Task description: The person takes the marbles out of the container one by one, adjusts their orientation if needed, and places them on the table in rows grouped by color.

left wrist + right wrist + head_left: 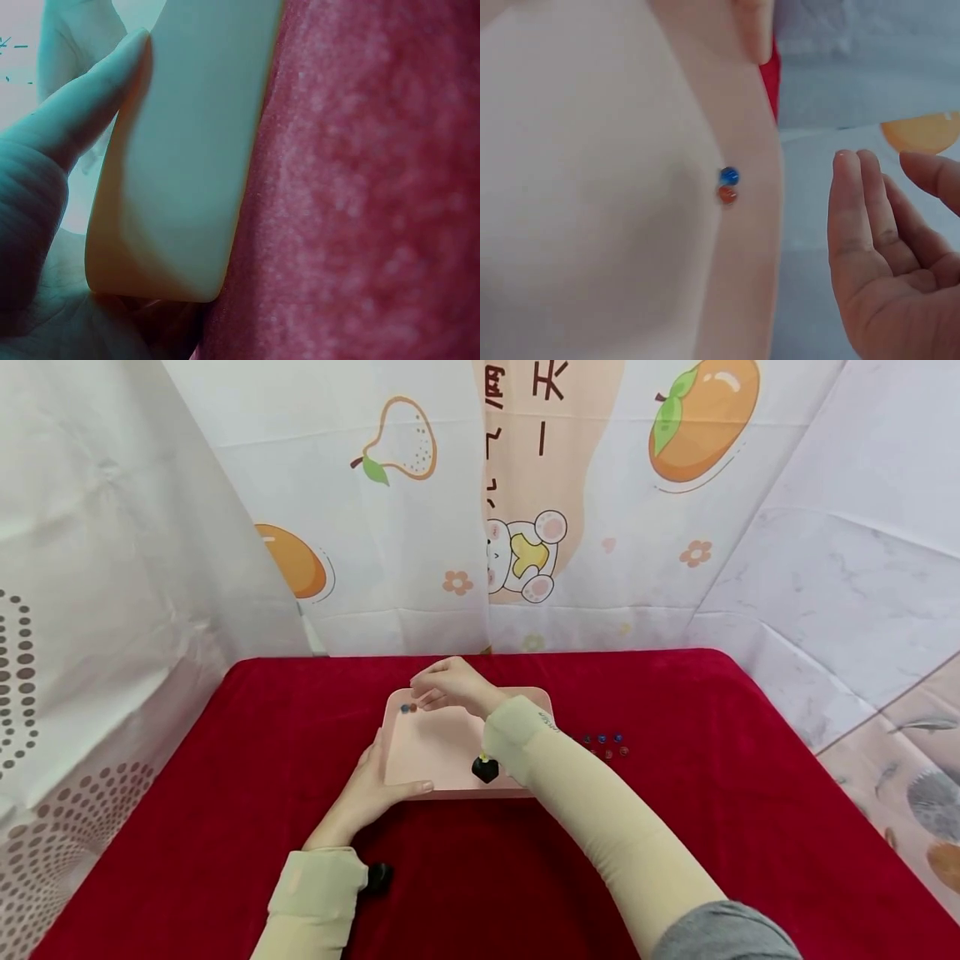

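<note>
A pale pink tray lies on the red cloth. My left hand grips its near left corner, the thumb on the front wall and the fingers along the left side. In the left wrist view the thumb presses at the rim of the tray wall. Above the tray's far part hovers my right hand, its fingers extended and nothing held. A blue marble and an orange marble sit side by side inside the tray, at its far left corner in the head view.
Several small marbles lie in rows on the red cloth to the right of the tray, some hidden by the right sleeve. A printed curtain hangs behind the red-covered table. Small black wrist devices hang at both sleeves.
</note>
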{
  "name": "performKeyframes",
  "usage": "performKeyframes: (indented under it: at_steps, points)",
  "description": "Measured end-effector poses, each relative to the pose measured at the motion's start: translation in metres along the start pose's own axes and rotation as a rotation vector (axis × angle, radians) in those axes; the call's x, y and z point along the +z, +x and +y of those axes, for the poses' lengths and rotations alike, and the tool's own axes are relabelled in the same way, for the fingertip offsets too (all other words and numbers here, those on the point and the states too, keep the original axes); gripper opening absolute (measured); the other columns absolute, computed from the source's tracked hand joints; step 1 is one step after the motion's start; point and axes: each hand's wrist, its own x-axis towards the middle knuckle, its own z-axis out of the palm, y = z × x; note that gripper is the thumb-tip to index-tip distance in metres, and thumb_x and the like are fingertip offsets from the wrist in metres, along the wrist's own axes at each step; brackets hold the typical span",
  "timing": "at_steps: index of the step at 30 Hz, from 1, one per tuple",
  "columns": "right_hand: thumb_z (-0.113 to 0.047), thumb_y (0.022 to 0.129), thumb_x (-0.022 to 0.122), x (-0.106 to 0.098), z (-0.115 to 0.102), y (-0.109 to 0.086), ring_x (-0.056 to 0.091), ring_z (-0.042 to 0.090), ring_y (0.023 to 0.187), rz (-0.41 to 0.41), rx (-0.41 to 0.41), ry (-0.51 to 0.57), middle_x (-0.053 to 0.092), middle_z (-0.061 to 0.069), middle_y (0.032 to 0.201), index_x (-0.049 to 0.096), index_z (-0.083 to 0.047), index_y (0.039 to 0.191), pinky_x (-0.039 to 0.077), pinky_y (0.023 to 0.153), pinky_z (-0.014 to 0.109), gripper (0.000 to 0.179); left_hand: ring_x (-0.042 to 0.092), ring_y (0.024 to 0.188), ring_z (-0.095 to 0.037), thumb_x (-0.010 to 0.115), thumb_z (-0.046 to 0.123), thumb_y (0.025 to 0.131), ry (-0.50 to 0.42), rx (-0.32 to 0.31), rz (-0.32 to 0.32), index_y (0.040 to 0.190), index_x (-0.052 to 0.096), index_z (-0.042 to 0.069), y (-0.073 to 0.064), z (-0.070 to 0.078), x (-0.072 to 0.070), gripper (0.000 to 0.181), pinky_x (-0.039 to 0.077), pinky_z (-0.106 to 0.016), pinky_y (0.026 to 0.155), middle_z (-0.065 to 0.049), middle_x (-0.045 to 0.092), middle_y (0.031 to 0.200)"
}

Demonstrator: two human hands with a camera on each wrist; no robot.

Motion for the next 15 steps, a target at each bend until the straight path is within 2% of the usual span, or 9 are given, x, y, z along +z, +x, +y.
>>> performKeyframes:
  at_steps: [3,6,9,15]
  points:
    - [-0.011,0.097,0.06,0.0,0.005,0.005,0.071,0.026,0.083,-0.023,0.016,0.003,0.068,0.028,0.115,0.063,0.008,0.124,0.053,0.097,0.046,0.033,0.003,0.153,-0.038,0.082,0.047,0.078,-0.006,0.002,0.001,0.16,-0.005,0.023,0.0,0.0,0.0,0.123,0.017,-0.066,0.117,-0.011,-0.003,0.168]
    - [-0.011,0.098,0.06,0.0,0.011,0.01,0.069,0.025,0.084,-0.045,0.037,0.001,0.065,0.03,0.122,0.063,0.007,0.125,0.052,0.099,0.046,0.032,0.003,0.153,-0.038,0.082,0.046,0.077,-0.016,0.011,0.008,0.161,-0.003,0.024,0.0,-0.001,0.001,0.121,0.017,-0.066,0.117,-0.011,-0.002,0.168]
    - [-0.011,0.098,0.06,-0.001,0.017,0.015,0.068,0.024,0.087,-0.056,0.063,-0.016,0.065,0.027,0.124,0.064,0.004,0.126,0.052,0.1,0.044,0.032,0.005,0.153,-0.037,0.083,0.045,0.077,-0.023,0.024,0.011,0.161,-0.002,0.022,0.001,-0.002,0.003,0.121,0.017,-0.065,0.118,-0.012,0.0,0.167]
    - [-0.008,0.097,0.06,-0.002,0.022,0.023,0.067,0.036,0.108,-0.062,0.088,-0.048,0.065,0.025,0.125,0.063,0.005,0.127,0.053,0.099,0.042,0.033,0.009,0.152,-0.038,0.084,0.047,0.075,-0.014,0.024,0.01,0.16,-0.005,0.02,0.001,-0.001,0.003,0.127,0.019,-0.064,0.118,-0.017,0.003,0.166]
